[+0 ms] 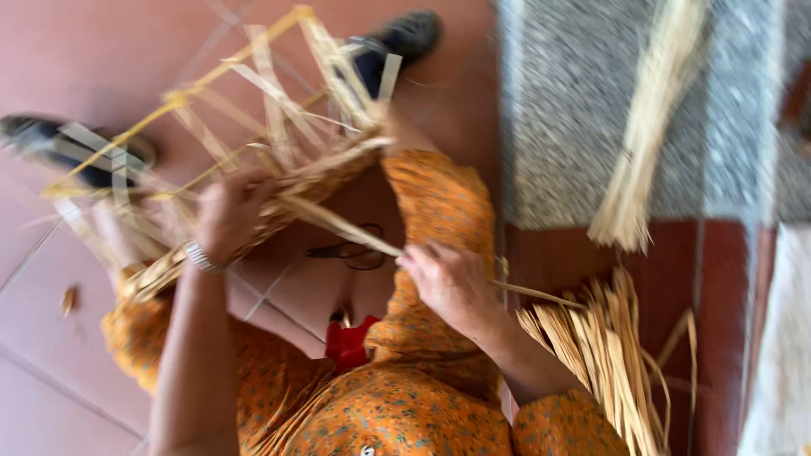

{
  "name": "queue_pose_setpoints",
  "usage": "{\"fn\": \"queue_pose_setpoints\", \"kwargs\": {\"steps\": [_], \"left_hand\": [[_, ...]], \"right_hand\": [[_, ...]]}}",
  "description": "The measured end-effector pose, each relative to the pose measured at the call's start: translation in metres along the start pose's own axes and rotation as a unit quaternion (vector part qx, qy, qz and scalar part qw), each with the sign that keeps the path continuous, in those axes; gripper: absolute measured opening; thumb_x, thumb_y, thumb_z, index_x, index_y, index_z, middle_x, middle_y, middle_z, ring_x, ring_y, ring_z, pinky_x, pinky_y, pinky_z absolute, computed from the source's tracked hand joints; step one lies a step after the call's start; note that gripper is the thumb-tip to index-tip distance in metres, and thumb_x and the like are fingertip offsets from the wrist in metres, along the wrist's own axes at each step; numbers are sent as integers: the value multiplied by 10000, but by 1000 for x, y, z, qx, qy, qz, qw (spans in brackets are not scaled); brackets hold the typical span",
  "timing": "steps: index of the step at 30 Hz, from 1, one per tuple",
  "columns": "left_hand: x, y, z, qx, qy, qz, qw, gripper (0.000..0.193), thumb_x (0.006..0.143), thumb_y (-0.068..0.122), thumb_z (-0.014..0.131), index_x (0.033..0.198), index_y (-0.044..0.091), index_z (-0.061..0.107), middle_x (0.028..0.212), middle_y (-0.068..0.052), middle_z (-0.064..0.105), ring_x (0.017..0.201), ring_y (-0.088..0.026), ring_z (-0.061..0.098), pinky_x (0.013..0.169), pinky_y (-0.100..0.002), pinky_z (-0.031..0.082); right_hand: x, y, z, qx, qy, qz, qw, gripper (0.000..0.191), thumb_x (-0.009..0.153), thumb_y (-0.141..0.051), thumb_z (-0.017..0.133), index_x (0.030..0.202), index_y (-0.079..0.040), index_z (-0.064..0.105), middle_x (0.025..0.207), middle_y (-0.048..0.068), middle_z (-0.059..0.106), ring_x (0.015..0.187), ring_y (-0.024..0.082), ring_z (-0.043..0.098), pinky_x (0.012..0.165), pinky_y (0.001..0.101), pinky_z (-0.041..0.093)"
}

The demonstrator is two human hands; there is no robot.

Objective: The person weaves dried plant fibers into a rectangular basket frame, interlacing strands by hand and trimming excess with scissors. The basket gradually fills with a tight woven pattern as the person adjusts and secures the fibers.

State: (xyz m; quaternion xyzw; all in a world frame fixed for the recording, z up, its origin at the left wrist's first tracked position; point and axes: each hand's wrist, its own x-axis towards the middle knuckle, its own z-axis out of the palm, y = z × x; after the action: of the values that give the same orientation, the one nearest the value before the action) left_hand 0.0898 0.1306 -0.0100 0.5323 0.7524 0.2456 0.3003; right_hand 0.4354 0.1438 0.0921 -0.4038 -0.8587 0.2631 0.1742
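The left hand (226,211) has its fingers clamped on the rim of the half-woven basket (253,160), held over the lap and tiled floor (51,338). The right hand (452,283) pinches a flat strip (338,224); pulling it taut and flat should tighten the weave. Spare strips (600,355) lie right.

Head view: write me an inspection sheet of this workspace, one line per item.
Surface: reddish tiled floor; speckled grey slab on the right.
Job's things: half-woven basket of pale strips, uprights sticking out loose; one long strip runs from it to the right hand.
Clutter: strip bundle by the right arm; second bundle on the slab; scissors and a red item on the lap.
Grippers: left hand grips the basket rim; right hand pinches the strip.
Cables: nothing seen.
Surroundings: orange patterned garment; dark shoes; picture blurred.
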Motion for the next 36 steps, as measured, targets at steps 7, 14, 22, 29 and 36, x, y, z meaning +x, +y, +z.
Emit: {"fn": "queue_pose_setpoints", "kwargs": {"steps": [7,14,22,29,36], "left_hand": [[-13,6,-4,30,-7,-18,999,198,1035,203,745,1161,55,782,858,-125,724,688,-179,679,610,-346,538],[-23,-2,0,-16,-4,3,1000,139,1094,156,716,1120,23,748,792,-107,719,643,-142,670,549,-279,520],[-26,-1,0,-2,16,20,1000,147,1102,149,711,1126,9,748,816,-117,728,659,-150,678,578,-276,512],[-29,1,2,-97,1,-10,995,166,1102,149,692,1144,-8,725,923,-94,725,704,-103,662,588,-261,531],[-30,2,2,-51,17,3,999,158,1105,105,693,1192,-19,739,913,-122,726,697,-127,666,594,-276,535]], "right_hand": [[-109,73,0,174,158,89,968,193,996,-154,706,829,-56,701,785,44,700,642,113,653,524,283,548],[-247,249,-44,-187,116,438,872,141,973,-150,746,833,-155,728,768,1,726,583,79,607,444,266,458],[-297,266,-86,-142,-38,680,718,179,968,-319,782,976,-140,797,1005,95,798,897,235,712,894,400,521],[-298,220,-91,-61,-83,651,752,249,832,-382,830,1006,-207,790,1108,15,798,929,224,766,949,453,582],[-293,222,-78,-156,-61,561,811,160,827,-304,851,907,-167,832,1079,28,787,1039,218,666,1115,503,379]]}}
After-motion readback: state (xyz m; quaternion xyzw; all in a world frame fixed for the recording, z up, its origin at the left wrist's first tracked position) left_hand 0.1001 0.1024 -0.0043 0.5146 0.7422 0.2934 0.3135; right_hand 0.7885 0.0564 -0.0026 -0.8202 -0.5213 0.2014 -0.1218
